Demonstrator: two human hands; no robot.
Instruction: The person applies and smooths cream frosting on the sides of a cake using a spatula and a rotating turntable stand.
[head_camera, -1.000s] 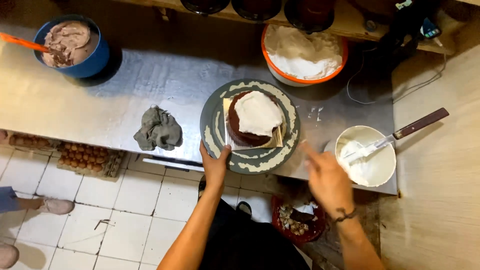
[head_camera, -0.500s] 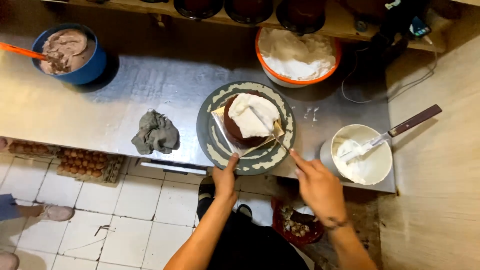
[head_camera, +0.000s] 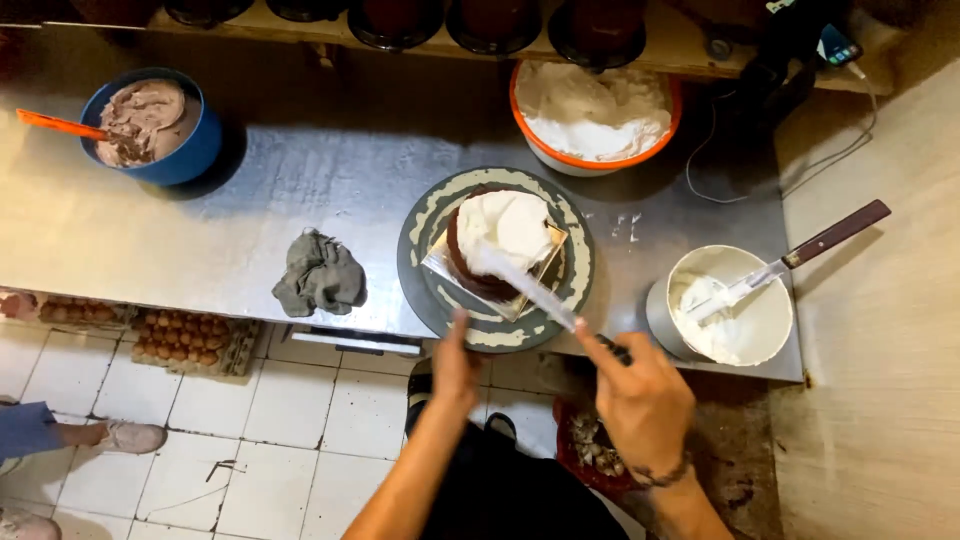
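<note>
Cake: a dark round cake (head_camera: 490, 270) topped with white cream sits on a square board on the grey turntable (head_camera: 425, 260), near the front edge of the metal table (head_camera: 250, 200).
Right hand: our right hand (head_camera: 640, 395) is closed around the dark handle of a spatula (head_camera: 525, 288); its long blade reaches up and left, cream-coated, and lies across the near side of the cake top.
Left hand: our left hand (head_camera: 455, 365) rests on the near rim of the turntable, fingers held together; we cannot tell from here whether it is pinching the edge or only pressing on it.
Right of the turntable: a white bowl (head_camera: 770, 325) of cream, with a brown-handled knife (head_camera: 800, 255) leaning in it.
Behind: an orange-rimmed bowl (head_camera: 595, 110) heaped with white cream.
Left side: a crumpled grey rag (head_camera: 320, 272) and, further back, a blue bowl (head_camera: 195, 145) of brown cream holding an orange-handled scraper (head_camera: 55, 122).
Below the table: egg trays (head_camera: 185, 340) on the white floor tiles.
</note>
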